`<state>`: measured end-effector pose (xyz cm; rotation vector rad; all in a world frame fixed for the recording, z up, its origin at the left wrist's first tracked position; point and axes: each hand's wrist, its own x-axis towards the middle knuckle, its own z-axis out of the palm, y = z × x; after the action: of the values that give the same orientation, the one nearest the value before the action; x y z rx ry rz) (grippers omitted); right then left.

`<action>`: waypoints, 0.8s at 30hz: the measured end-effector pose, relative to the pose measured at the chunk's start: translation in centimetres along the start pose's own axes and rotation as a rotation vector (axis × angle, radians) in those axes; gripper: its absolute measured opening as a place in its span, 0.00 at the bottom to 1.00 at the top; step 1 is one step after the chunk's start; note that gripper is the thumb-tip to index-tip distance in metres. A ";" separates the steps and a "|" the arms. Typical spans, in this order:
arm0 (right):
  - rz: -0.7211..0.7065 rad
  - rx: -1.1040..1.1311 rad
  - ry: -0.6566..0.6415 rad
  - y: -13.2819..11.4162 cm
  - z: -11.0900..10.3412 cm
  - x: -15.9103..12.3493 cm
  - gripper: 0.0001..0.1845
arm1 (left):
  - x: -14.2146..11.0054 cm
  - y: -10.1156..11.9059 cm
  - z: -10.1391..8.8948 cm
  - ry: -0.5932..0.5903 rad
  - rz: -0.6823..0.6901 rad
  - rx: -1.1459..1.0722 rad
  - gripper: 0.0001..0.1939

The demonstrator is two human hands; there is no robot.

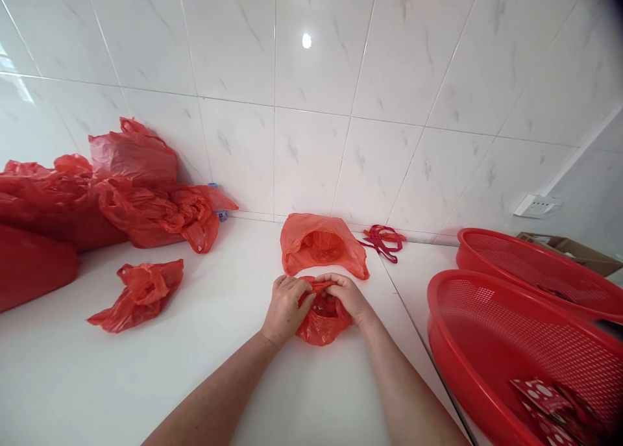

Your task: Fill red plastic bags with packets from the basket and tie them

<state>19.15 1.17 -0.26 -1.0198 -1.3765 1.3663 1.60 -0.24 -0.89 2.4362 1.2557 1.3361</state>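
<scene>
Red plastic bag (321, 332), small and thin, sits at the middle of the desk (219, 322) with its crumpled mouth facing up. The person's left hand (286, 308) and right hand (348, 297) come in from below; the fingers of each are pinched on the far part of the rim, the two sets close together. Small contents show inside, too shaded to identify. Pulling hard in opposite directions could split the film, and a slipped pinch or a tilt towards the person could spill what lies within. A larger open bag (323, 243), also red, lies just beyond the fingers, so the two films might snag. The surface is smooth and white, with a dark seam towards the right. On the left are a crumpled bag (141, 295) and a heap of bulging red bags (134, 167). At the back lies a magenta strap (382, 239); to the right are two red perforated baskets (487, 326), the nearer holding white-dotted red pieces (542, 394). Behind everything rises a glossy, grey-veined tiled wall (311, 141) with a socket (538, 206).
</scene>
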 end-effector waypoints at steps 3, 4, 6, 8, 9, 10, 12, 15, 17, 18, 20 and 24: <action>-0.044 0.101 0.101 0.0 -0.6 0.1 0.15 | 0.1 0.1 -0.4 0.023 0.038 -0.012 0.04; -0.081 0.077 0.188 0.1 -0.8 0.2 0.15 | 0.1 0.3 -0.5 0.037 0.057 -0.025 0.04; -0.149 0.005 0.368 0.4 -1.3 0.7 0.13 | 0.1 0.9 -0.8 0.066 0.110 -0.056 0.05; -0.197 -0.058 0.492 0.8 -1.8 1.1 0.12 | 0.0 1.8 -0.9 0.085 0.191 -0.097 0.05; -0.216 -0.096 0.543 1.0 -2.2 1.3 0.12 | -0.2 2.4 -1.0 0.088 0.241 -0.124 0.05; -0.228 -0.136 0.584 1.2 -2.5 1.5 0.11 | -0.4 3.1 -1.0 0.089 0.295 -0.155 0.05; -0.231 -0.209 0.635 1.6 -3.2 1.7 0.10 | -0.8 4.5 -0.9 0.081 0.400 -0.219 0.05; -0.207 -0.285 0.683 2.3 -4.2 2.0 0.10 | -1.6 6.4 -0.9 0.052 0.525 -0.278 0.06; -0.193 -0.312 0.705 2.8 -4.8 2.2 0.10 | -2.0 7.4 -1.1 0.044 0.587 -0.293 0.06; -0.187 -0.320 0.713 3.0 -5.1 2.3 0.10 | -2.2 7.8 -1.2 0.048 0.611 -0.295 0.07; -0.175 -0.326 0.714 3.2 -5.4 2.4 0.10 | -2.4 8.1 -1.3 0.062 0.641 -0.292 0.07; -0.158 -0.311 0.644 2.9 -4.5 1.8 0.09 | -2.4 8.0 -1.0 0.074 0.612 -0.237 0.06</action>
<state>22.98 4.17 -3.25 -1.3716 -1.1530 0.6231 5.13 -7.49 1.61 2.7113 0.3162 1.5955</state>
